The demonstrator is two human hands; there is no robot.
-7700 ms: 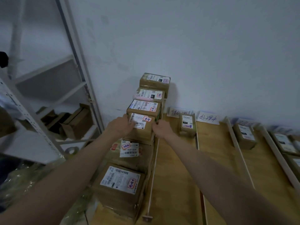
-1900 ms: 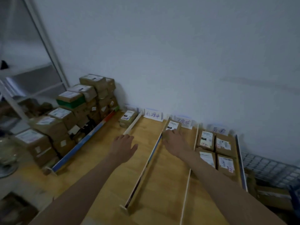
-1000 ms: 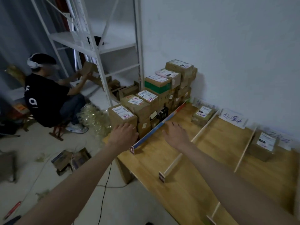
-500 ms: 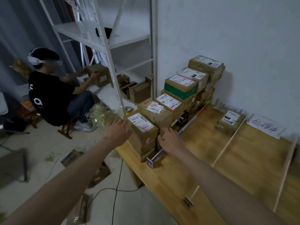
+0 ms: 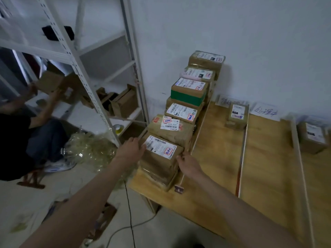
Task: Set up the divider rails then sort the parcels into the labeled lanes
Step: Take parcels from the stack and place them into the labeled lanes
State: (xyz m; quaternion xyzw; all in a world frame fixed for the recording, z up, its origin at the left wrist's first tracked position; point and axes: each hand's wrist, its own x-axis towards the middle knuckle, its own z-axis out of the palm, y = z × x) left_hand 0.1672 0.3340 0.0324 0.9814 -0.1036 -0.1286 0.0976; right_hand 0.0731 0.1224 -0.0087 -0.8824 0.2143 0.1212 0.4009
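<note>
A row of stacked brown parcels with white labels runs along the wooden table's left edge, up to the wall. My left hand holds the left side of the nearest parcel, and my right hand grips its right front corner. That parcel lies on top of others. A divider rail runs right beside the stack, a second rail and a third rail lie further right. One small parcel sits in the first lane below a handwritten label; another parcel sits at the right.
A white metal shelf rack with cardboard boxes stands left of the table. A person in dark clothes sits on the floor by it. Clear plastic wrap and a black cable lie on the floor. A second lane label leans on the wall.
My view swung back to the parcel stack. Both hands left the rails and lanes and closed in on the nearest parcel, one on each side.
</note>
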